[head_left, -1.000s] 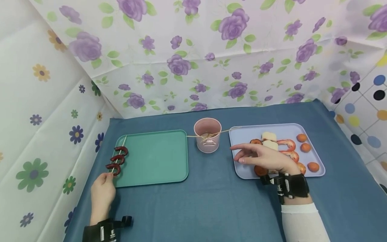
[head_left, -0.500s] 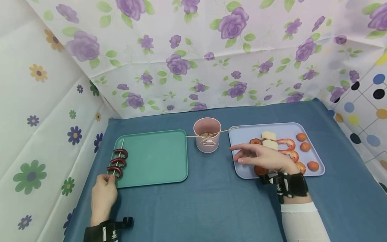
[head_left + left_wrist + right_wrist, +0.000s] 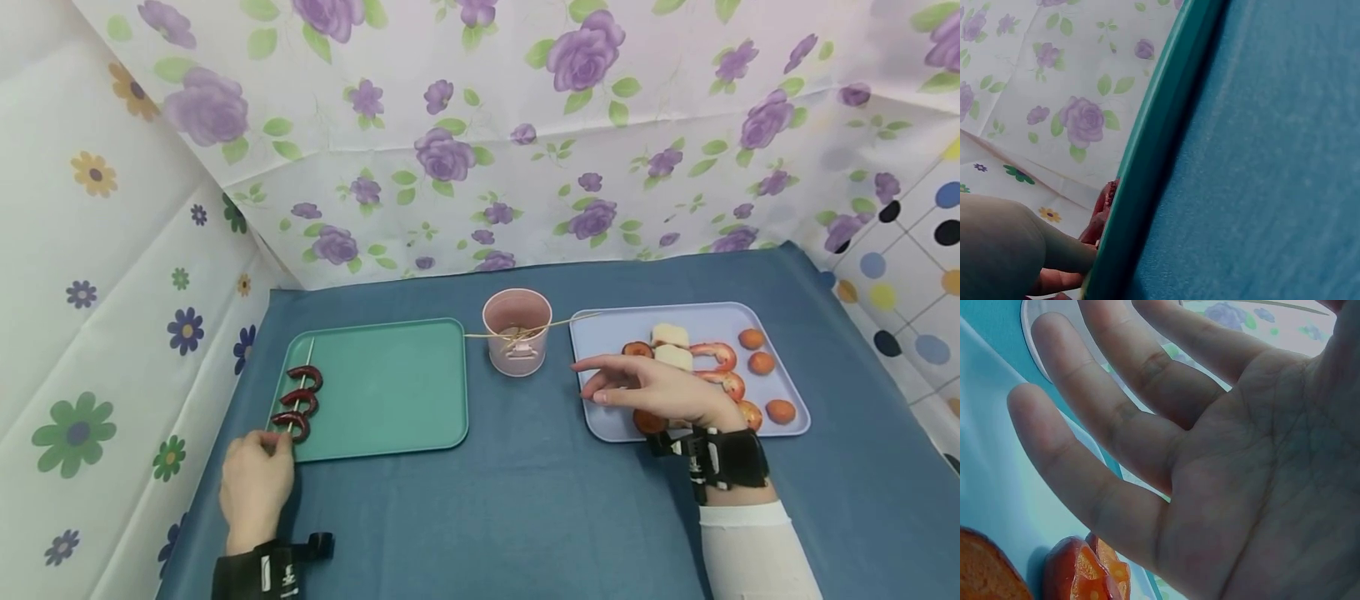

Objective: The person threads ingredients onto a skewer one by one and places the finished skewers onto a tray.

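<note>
My left hand (image 3: 257,487) pinches the near end of a thin skewer (image 3: 311,347) at the front left corner of the green tray (image 3: 390,387). Several dark red curved food pieces (image 3: 300,401) are threaded on the skewer, which lies along the tray's left side. In the left wrist view, the fingers (image 3: 1069,253) meet the tray rim (image 3: 1147,144) beside a dark red piece (image 3: 1099,219); the skewer is hidden there. Over the left part of the lavender tray (image 3: 611,330), my right hand (image 3: 660,390) hovers with relaxed fingers, its palm (image 3: 1229,487) holding nothing.
Between the trays stands a pink cup (image 3: 517,354) with thin sticks (image 3: 562,322) reaching out both sides. The lavender tray carries white blocks (image 3: 672,357), shrimp (image 3: 716,357), small orange balls (image 3: 761,363) and round brown-orange pieces (image 3: 649,422). Floral cloth (image 3: 450,208) walls the back.
The left hand has shifted slightly right with the skewer, bringing its pieces further inside the green tray's left edge. The right hand stays in place.
</note>
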`<action>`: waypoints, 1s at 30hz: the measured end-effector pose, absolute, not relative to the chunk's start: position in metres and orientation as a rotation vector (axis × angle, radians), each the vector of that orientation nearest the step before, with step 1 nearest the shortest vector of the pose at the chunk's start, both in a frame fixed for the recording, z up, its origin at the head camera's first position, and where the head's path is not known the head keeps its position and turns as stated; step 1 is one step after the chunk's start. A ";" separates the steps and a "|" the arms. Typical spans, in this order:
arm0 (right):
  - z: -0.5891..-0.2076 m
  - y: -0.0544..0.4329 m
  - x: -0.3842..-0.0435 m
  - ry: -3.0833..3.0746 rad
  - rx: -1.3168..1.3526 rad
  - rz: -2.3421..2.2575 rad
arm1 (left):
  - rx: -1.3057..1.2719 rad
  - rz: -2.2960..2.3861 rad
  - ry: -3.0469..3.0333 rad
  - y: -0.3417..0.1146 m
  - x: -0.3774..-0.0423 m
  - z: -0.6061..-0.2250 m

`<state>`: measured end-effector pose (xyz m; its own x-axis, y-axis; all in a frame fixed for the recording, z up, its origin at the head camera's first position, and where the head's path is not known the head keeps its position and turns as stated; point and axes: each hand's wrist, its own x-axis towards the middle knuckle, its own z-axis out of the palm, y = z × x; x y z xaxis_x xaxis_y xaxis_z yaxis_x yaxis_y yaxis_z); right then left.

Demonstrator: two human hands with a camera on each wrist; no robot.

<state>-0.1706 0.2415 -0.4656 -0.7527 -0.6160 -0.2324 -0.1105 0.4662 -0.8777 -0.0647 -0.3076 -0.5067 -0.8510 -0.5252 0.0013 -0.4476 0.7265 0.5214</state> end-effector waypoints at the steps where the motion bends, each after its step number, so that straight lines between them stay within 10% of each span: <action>1: -0.466 0.242 -0.171 2.189 -0.601 -1.254 | 0.789 -0.782 -2.776 -0.307 -0.065 -0.507; 30: -0.464 0.244 -0.172 2.228 -0.575 -1.341 | 0.751 -0.872 -2.707 -0.309 -0.064 -0.498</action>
